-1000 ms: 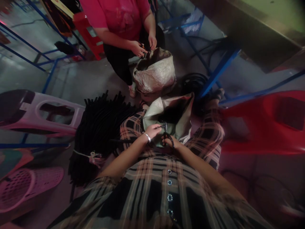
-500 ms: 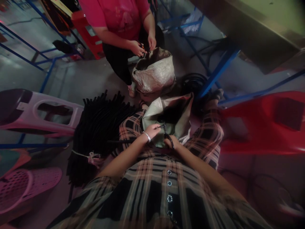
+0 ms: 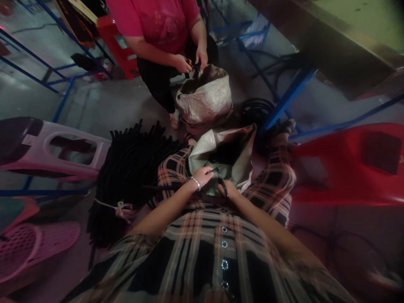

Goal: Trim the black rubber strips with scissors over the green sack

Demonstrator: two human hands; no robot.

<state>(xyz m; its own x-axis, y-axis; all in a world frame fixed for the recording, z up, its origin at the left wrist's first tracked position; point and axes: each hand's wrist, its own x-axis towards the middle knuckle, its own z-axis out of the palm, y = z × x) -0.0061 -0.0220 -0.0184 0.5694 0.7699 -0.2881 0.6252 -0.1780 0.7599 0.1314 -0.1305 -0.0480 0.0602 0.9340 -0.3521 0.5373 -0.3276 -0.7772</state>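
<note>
My left hand [image 3: 202, 176], with a bracelet at the wrist, is closed on a black strip [image 3: 164, 187] that runs back over my left thigh. My right hand [image 3: 229, 189] grips the dark handles of a pair of scissors [image 3: 223, 185]. The scissor blades meet the strip's short end just beyond my left fingertips. Both hands are over the near side of an open whitish sack [image 3: 202, 148] between my legs; its inside is dark. Left of my knee lies a thick bundle of black strips [image 3: 132, 168], tied with a pale cord [image 3: 107, 203].
A person in a pink shirt [image 3: 164, 25] sits opposite, hands over another sack [image 3: 205, 103]. A pink-grey stool [image 3: 78, 130] and a pink basket [image 3: 57, 235] stand left. At right are a red plastic seat [image 3: 341, 168] and a blue-legged table [image 3: 290, 99].
My left hand has shifted slightly, and the scissors have turned a little in my right hand. The other person's hands have moved closer together above their sack.
</note>
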